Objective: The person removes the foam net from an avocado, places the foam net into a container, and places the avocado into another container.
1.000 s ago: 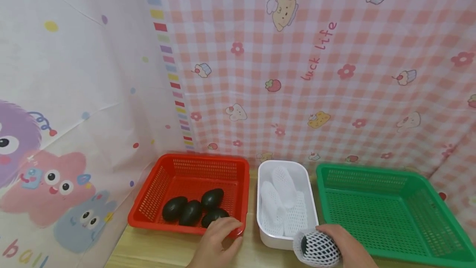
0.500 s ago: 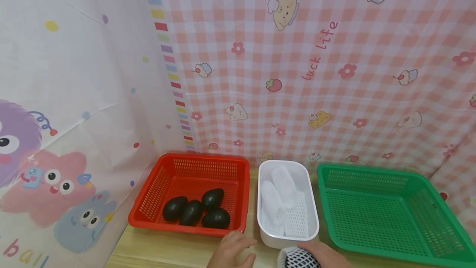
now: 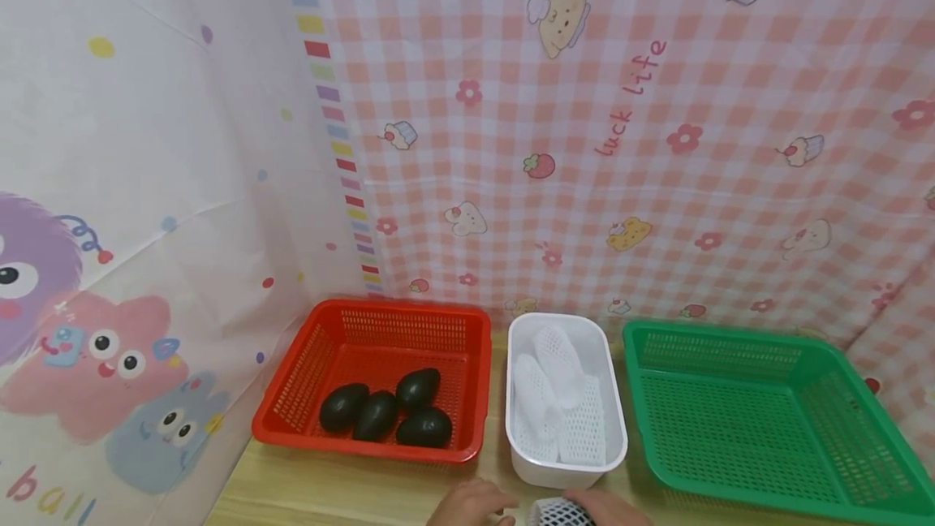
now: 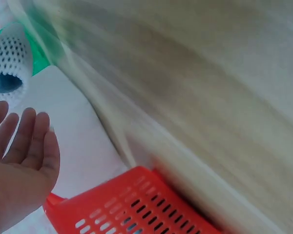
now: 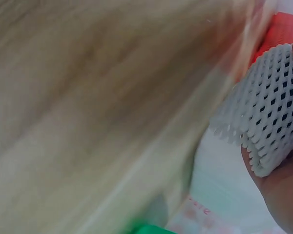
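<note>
My right hand [image 3: 608, 509] grips a dark avocado wrapped in a white foam net sleeve [image 3: 561, 513] at the bottom edge of the head view. The right wrist view shows the sleeve [image 5: 276, 105] stretched over the fruit, its loose end hanging past it. Through the sleeve's open end, the left wrist view shows the dark avocado [image 4: 5, 83] inside. Just left of it is my left hand [image 3: 473, 503], with fingers extended and apart from the sleeve. Several bare avocados [image 3: 377, 416] lie in the red basket [image 3: 365, 449]. Spare foam net sleeves [image 3: 558, 368] lie in the white tub [image 3: 558, 473].
To the right of the tub stands a green basket [image 3: 730, 412], its mesh floor showing. All three containers stand on a light wooden table [image 3: 292, 477], in front of a pink checked curtain [image 3: 584, 201]. A white printed cloth [image 3: 183, 185] hangs at the left.
Both hands have drawn back toward the near edge and closer together. The left hand has left the red basket's rim; the right hand has carried the sleeved avocado left, away from the tub's corner.
</note>
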`<state>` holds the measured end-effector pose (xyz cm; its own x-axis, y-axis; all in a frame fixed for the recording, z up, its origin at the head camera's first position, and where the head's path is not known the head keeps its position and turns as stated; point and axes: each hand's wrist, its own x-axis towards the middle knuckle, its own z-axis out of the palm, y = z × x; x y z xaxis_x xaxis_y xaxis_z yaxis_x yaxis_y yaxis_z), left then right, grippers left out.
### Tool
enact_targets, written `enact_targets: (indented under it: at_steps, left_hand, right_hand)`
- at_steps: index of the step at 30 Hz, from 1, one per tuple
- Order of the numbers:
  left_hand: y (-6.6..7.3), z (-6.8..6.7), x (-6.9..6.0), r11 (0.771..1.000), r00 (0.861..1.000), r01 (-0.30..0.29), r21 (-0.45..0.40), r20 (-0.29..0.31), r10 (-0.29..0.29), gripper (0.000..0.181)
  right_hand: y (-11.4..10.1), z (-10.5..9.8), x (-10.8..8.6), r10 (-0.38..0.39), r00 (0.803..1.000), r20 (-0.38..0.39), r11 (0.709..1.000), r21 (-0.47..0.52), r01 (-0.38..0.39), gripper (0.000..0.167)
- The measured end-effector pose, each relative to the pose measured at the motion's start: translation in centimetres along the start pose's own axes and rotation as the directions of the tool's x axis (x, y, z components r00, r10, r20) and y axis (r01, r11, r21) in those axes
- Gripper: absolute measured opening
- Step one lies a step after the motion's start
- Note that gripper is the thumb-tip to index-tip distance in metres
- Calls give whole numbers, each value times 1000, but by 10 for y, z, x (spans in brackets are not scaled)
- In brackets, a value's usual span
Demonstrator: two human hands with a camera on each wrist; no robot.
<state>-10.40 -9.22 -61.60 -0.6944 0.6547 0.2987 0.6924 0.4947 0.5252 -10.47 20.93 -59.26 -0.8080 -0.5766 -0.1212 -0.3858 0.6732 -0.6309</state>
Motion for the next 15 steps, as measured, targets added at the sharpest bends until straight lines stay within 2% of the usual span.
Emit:
enact_targets:
  at_steps: [2,3,5,9,12,15]
  left_hand:
    - [-15,18,0,998,997,40,-56,69,-36,24]
    - [-18,21,1,995,993,57,-78,110,-49,23]
    - [-16,23,3,989,987,77,-124,152,-58,24]
    - [-5,21,7,976,983,88,-200,178,-52,25]
    - [9,14,10,963,979,123,-238,188,-78,23]
    - [22,3,13,962,980,126,-244,183,-82,21]
  right_hand:
    - [10,8,5,-24,1000,-4,1000,3,24,60]
    - [20,15,9,-34,999,-8,999,9,34,59]
    - [36,28,16,-82,996,-28,996,27,83,55]
    - [27,28,20,-164,986,-25,974,152,166,43]
    - [8,16,18,-154,988,12,960,237,147,42]
    - [-7,3,12,-119,992,30,967,229,109,48]
